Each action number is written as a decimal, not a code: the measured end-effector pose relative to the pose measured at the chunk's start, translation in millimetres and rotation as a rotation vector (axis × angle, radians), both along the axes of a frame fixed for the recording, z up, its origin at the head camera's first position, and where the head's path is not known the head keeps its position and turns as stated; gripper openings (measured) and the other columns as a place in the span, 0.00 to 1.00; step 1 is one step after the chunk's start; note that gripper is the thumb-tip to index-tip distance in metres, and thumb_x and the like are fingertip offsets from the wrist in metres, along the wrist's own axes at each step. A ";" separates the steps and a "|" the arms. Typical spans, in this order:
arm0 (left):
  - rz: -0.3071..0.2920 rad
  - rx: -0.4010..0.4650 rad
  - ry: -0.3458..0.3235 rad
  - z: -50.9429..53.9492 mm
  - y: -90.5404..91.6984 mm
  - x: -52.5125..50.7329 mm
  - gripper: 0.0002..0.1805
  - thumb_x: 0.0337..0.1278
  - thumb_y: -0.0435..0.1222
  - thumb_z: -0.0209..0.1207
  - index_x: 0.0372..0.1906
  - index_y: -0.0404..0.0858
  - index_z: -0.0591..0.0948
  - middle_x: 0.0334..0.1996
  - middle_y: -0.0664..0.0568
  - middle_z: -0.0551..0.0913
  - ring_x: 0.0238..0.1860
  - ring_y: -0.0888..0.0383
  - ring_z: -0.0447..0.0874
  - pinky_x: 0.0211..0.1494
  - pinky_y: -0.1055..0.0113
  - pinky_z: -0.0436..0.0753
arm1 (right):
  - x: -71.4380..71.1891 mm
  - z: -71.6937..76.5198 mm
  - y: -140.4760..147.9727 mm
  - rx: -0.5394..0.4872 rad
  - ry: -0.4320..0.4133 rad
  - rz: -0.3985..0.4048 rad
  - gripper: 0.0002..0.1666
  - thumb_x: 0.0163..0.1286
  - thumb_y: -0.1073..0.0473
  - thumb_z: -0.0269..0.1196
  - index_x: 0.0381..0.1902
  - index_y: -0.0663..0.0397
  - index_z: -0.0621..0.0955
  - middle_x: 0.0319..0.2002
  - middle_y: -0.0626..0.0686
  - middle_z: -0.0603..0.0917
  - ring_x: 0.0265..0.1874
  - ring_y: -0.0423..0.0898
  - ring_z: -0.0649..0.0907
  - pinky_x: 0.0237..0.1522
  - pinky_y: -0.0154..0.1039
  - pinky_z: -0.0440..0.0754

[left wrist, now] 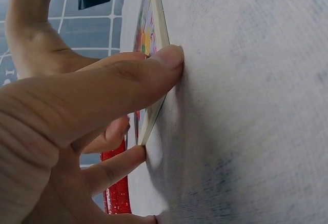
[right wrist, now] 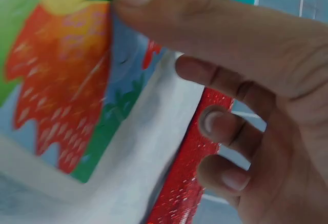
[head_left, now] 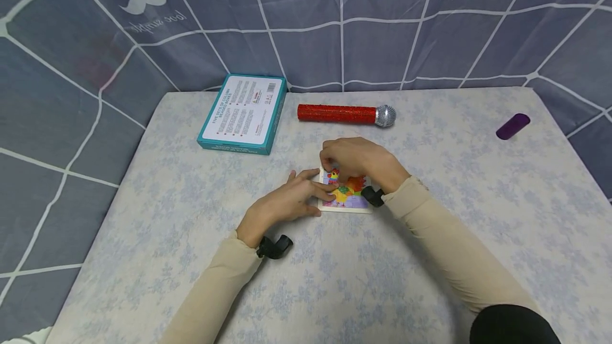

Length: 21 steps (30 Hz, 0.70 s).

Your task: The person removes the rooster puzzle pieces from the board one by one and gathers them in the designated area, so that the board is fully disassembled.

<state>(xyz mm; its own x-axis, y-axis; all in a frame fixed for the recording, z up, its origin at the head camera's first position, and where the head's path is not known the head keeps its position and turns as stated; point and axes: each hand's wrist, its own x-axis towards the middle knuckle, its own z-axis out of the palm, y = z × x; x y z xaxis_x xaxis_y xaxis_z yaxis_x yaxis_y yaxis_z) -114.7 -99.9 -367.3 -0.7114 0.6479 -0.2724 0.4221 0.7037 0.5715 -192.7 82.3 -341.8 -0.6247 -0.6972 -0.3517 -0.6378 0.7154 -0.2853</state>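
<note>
A small jigsaw puzzle (head_left: 351,202) with a colourful rooster picture and a pale border lies flat on the table. My left hand (head_left: 286,200) is at its left side with fingers spread. In the left wrist view, the left thumb (left wrist: 166,60) rests against the puzzle's pale edge (left wrist: 160,14), and another finger touches near a corner. From above, my right hand (head_left: 356,158) covers the puzzle's upper part. Its thumb (right wrist: 138,1) presses on the picture (right wrist: 66,75) in the right wrist view. The other right fingers are loosely bent, with no piece visible between them and the thumb.
A teal box (head_left: 244,113) with a white printed label lies at the back left. Beside it is a red glittery microphone (head_left: 337,113) with a silver head. A small purple cylinder (head_left: 513,126) lies at the far right. Grey-blue checked cloth (head_left: 306,57) hangs behind the table.
</note>
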 end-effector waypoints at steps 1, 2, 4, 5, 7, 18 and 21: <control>-0.002 -0.001 0.003 0.3 0.4 0.0 0.24 0.53 0.34 0.70 0.58 0.43 0.83 0.66 0.58 0.74 0.77 0.47 0.46 0.70 0.31 0.40 | 0.0 -0.9 2.1 -0.012 0.000 0.002 0.19 0.53 0.62 0.76 0.41 0.45 0.82 0.41 0.44 0.78 0.37 0.45 0.77 0.41 0.42 0.76; -0.003 -0.003 0.008 0.6 0.8 0.0 0.24 0.53 0.34 0.70 0.58 0.43 0.83 0.66 0.58 0.74 0.77 0.47 0.47 0.70 0.30 0.40 | 0.2 -1.8 3.8 -0.021 -0.002 0.000 0.19 0.54 0.62 0.76 0.42 0.44 0.82 0.42 0.44 0.78 0.39 0.44 0.77 0.42 0.42 0.77; -0.004 -0.004 0.013 1.1 1.4 0.1 0.24 0.53 0.33 0.71 0.58 0.43 0.83 0.66 0.57 0.74 0.76 0.47 0.47 0.70 0.30 0.40 | 0.7 -2.8 6.8 -0.038 -0.001 -0.003 0.21 0.54 0.61 0.75 0.46 0.43 0.82 0.45 0.44 0.79 0.42 0.44 0.77 0.44 0.43 0.77; -0.003 -0.005 0.014 1.3 1.8 0.2 0.24 0.52 0.33 0.71 0.58 0.43 0.84 0.66 0.57 0.74 0.76 0.46 0.47 0.70 0.30 0.40 | 1.3 -2.9 7.6 -0.042 0.000 -0.007 0.23 0.54 0.61 0.75 0.48 0.42 0.82 0.46 0.44 0.79 0.43 0.44 0.77 0.45 0.44 0.77; 0.001 -0.003 0.013 1.3 1.8 0.4 0.24 0.52 0.33 0.71 0.57 0.43 0.84 0.66 0.57 0.74 0.76 0.47 0.47 0.70 0.30 0.40 | 2.2 -2.2 7.4 -0.034 0.008 -0.009 0.25 0.54 0.61 0.75 0.51 0.41 0.81 0.48 0.44 0.79 0.45 0.45 0.77 0.46 0.45 0.77; 0.000 0.001 0.006 1.1 1.5 0.0 0.24 0.52 0.33 0.71 0.57 0.43 0.84 0.66 0.57 0.74 0.76 0.47 0.48 0.70 0.30 0.41 | 3.4 0.5 -2.0 0.052 0.039 -0.004 0.21 0.54 0.58 0.77 0.46 0.46 0.83 0.43 0.45 0.81 0.40 0.45 0.78 0.44 0.44 0.77; 0.000 0.003 0.009 2.5 1.7 -0.9 0.24 0.52 0.33 0.71 0.57 0.43 0.84 0.65 0.57 0.75 0.76 0.46 0.48 0.70 0.30 0.41 | 3.3 1.7 -3.7 0.060 0.055 -0.007 0.21 0.53 0.58 0.77 0.45 0.46 0.83 0.42 0.45 0.81 0.38 0.45 0.78 0.42 0.44 0.77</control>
<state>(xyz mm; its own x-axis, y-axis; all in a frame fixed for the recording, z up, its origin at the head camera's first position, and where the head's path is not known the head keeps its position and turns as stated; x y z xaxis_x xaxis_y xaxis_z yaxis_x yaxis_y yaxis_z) -115.6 -98.2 -364.8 -0.7140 0.6484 -0.2641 0.4273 0.7023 0.5694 -189.5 78.6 -340.1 -0.6488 -0.6717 -0.3576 -0.6463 0.7345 -0.2069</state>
